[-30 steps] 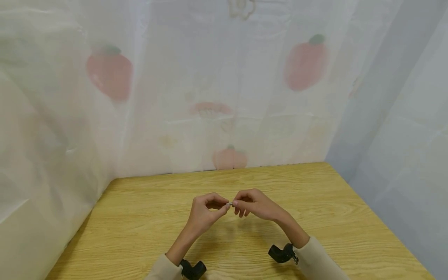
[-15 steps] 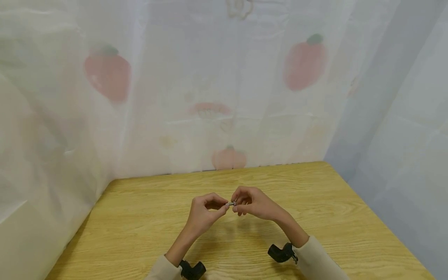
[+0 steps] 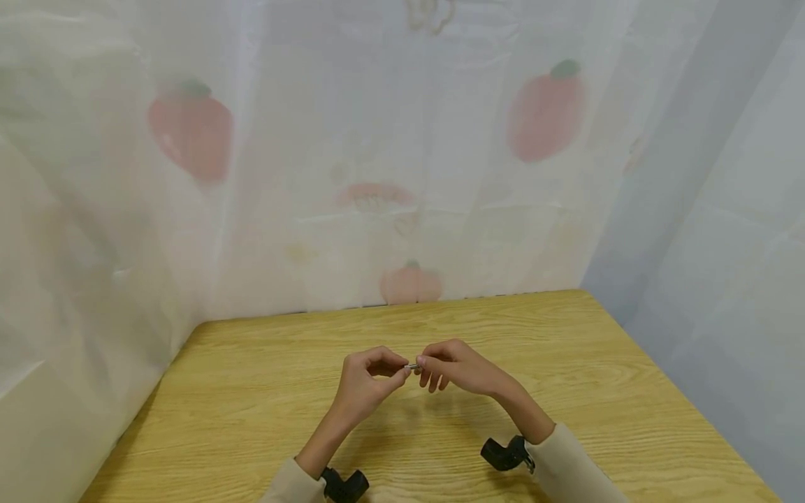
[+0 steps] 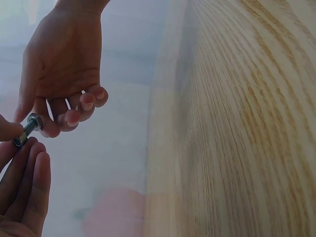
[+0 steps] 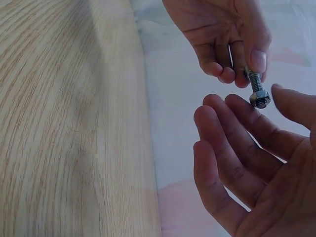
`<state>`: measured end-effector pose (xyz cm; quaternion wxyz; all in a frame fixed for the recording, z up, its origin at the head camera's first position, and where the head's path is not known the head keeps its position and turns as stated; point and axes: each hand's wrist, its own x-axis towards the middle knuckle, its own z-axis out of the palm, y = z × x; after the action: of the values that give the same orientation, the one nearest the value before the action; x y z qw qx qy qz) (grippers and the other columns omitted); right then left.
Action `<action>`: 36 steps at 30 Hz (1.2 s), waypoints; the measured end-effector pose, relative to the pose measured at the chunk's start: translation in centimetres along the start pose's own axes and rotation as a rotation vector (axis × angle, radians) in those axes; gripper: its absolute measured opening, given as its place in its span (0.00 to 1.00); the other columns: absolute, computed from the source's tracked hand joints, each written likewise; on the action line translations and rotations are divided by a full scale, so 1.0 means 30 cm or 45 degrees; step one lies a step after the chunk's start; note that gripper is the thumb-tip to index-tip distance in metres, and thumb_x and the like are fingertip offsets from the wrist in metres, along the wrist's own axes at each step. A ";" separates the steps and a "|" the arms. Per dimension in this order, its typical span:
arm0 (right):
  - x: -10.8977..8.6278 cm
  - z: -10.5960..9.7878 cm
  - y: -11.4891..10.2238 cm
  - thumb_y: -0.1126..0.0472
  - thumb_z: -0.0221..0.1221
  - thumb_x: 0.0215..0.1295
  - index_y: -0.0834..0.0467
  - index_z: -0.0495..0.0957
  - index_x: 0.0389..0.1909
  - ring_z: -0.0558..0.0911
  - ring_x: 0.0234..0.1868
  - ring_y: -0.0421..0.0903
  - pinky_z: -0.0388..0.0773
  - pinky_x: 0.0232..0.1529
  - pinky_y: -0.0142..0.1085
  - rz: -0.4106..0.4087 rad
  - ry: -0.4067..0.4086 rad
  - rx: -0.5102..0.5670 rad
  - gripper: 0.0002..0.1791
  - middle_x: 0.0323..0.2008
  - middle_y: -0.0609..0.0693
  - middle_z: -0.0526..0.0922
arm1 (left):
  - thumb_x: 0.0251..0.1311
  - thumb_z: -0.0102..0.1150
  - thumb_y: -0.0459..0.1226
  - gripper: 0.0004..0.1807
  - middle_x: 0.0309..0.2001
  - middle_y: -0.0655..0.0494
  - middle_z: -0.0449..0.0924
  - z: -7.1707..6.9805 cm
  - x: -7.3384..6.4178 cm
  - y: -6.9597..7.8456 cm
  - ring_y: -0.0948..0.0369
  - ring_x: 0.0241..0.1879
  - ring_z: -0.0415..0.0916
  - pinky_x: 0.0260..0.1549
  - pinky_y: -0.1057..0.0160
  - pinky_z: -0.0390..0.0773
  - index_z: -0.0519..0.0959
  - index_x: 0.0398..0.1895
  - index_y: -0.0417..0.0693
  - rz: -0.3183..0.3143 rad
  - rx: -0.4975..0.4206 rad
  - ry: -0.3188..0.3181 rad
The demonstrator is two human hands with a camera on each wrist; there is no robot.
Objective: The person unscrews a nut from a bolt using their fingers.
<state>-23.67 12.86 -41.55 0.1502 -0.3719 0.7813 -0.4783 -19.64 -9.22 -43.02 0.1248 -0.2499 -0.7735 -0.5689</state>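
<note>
A metal bolt (image 5: 255,81) with a hex nut (image 5: 259,99) threaded near its end is held between the two hands above the table. My left hand (image 3: 367,381) pinches the bolt's head end between thumb and fingertips. The right hand (image 3: 462,368) has thumb and index finger at the nut. Seen in the right wrist view, its index fingertip meets the nut on one side, and the thumb tip lies right beside the other. Its remaining fingers are loosely bent. The left wrist view also shows the nut (image 4: 34,121) at the right fingertips.
Beneath the hands is a wood-grain table (image 3: 283,391). Pale hanging sheets with strawberry prints (image 3: 191,136) surround its back and sides. Black wrist mounts (image 3: 505,454) sit at both sleeves.
Half a second ago the right thumb and index finger were spread from the nut; now they have come together at it. The left hand keeps its pinch, almost unmoved.
</note>
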 end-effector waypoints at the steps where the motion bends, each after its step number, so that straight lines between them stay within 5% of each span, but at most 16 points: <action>1: 0.000 0.000 0.000 0.51 0.46 0.76 0.54 0.80 0.42 0.84 0.33 0.53 0.84 0.35 0.44 0.001 -0.001 -0.002 0.17 0.35 0.57 0.85 | 0.57 0.65 0.29 0.03 0.33 0.48 0.86 -0.002 0.000 0.012 0.60 0.31 0.84 0.36 0.58 0.85 0.84 0.34 0.41 0.003 0.000 -0.003; 6: -0.005 0.002 -0.005 0.51 0.48 0.75 0.52 0.80 0.42 0.84 0.34 0.53 0.84 0.36 0.48 0.014 -0.001 0.014 0.14 0.36 0.55 0.84 | 0.56 0.65 0.29 0.03 0.33 0.48 0.86 -0.009 -0.003 0.055 0.61 0.31 0.84 0.36 0.57 0.85 0.84 0.34 0.40 0.013 -0.005 -0.008; 13: -0.008 0.004 -0.009 0.53 0.52 0.73 0.52 0.78 0.44 0.84 0.35 0.59 0.83 0.37 0.49 0.020 0.019 0.043 0.10 0.37 0.56 0.84 | 0.56 0.65 0.29 0.03 0.33 0.48 0.86 -0.006 -0.002 0.055 0.61 0.31 0.84 0.35 0.57 0.86 0.85 0.34 0.40 0.014 -0.010 0.000; 26: -0.005 0.006 0.003 0.60 0.59 0.67 0.61 0.74 0.46 0.84 0.30 0.45 0.85 0.32 0.42 -0.096 0.045 0.089 0.11 0.35 0.61 0.83 | 0.56 0.65 0.29 0.04 0.34 0.48 0.86 -0.008 -0.002 0.056 0.61 0.32 0.85 0.37 0.57 0.86 0.84 0.35 0.39 -0.006 -0.016 -0.013; 36: -0.006 0.000 -0.010 0.53 0.49 0.75 0.55 0.80 0.44 0.84 0.35 0.59 0.84 0.37 0.49 0.011 0.018 0.024 0.14 0.36 0.57 0.84 | 0.58 0.67 0.39 0.03 0.34 0.57 0.86 0.004 -0.001 -0.049 0.64 0.32 0.84 0.36 0.62 0.85 0.85 0.34 0.54 0.039 -0.018 0.011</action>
<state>-23.41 12.90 -41.32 0.1505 -0.3636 0.7793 -0.4876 -20.40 -9.45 -44.28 0.1352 -0.2601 -0.7650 -0.5735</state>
